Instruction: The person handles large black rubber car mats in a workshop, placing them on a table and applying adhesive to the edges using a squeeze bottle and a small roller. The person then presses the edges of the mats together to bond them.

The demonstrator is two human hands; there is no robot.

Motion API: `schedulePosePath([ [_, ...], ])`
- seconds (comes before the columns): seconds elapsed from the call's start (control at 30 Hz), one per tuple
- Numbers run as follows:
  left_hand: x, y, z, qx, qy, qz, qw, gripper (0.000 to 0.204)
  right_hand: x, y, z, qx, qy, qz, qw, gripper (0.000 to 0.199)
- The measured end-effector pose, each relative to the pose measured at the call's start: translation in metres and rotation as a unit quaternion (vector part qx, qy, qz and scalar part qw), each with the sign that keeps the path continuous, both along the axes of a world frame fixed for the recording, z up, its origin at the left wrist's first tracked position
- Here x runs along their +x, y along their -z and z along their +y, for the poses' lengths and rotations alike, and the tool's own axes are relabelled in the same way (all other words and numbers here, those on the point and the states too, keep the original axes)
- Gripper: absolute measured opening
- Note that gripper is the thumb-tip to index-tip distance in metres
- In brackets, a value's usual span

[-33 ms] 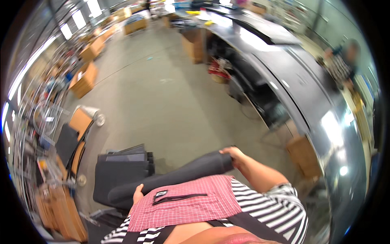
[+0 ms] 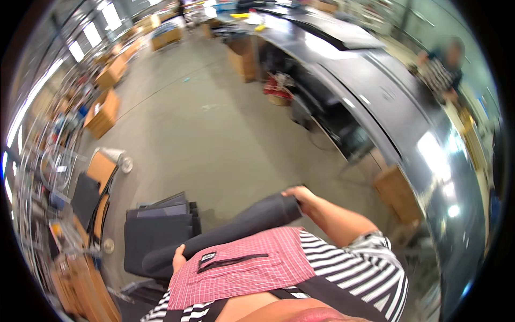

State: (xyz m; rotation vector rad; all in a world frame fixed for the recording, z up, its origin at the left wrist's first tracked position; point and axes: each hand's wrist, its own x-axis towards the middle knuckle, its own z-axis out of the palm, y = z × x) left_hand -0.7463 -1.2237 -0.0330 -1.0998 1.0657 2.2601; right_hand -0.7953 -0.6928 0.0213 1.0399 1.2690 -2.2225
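Observation:
Across the front of my body I hold a long dark grey sheet-like piece (image 2: 241, 225), bent or rolled lengthwise and soft-looking. My right hand (image 2: 301, 198) is closed on its far right end, the fingers curled over the edge. Toward the lower left end, my left hand (image 2: 179, 258) grips the near edge; its thumb shows and the other fingers are hidden. Just beyond that end, a stack of dark flat panels (image 2: 158, 236) rests on a low support, and the held piece overlaps it.
A long table with a glossy dark top (image 2: 370, 91) curves along the right, with cardboard boxes (image 2: 398, 194) beneath. Another person (image 2: 441, 70) stands behind it. Along the left are a wheeled cart (image 2: 102, 172), an open carton (image 2: 102, 114), a brown cardboard stack (image 2: 86, 284) and metal racks.
The view has shifted slightly, so the table and floor items sit a little further left. Both hands keep their hold on the dark grey piece.

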Motion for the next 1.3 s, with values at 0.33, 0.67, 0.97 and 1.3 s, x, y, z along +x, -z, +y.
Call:
schedulePosePath([
  [0.33, 0.143, -0.224, 0.173, -0.147, -0.143, 0.272, 0.940, 0.029, 0.114, -0.232, 0.133, -0.062, 0.003, 0.322, 0.945, 0.008],
  [0.67, 0.287, -0.386, 0.352, 0.179, 0.010, 0.546, 0.819, 0.041, 0.332, -0.457, 0.310, 0.058, 0.107, 0.629, 0.768, 0.049],
  [0.97, 0.524, -0.362, 0.696, 0.324, 0.550, 0.659, 0.398, 0.049, 0.629, -0.294, 0.527, -0.039, 0.096, 0.916, 0.389, 0.114],
  [1.3, 0.509, -0.194, 0.711, 0.036, 0.532, 0.581, 0.616, 0.043, 0.807, -0.055, 0.515, 0.053, 0.558, 0.489, 0.668, 0.060],
])
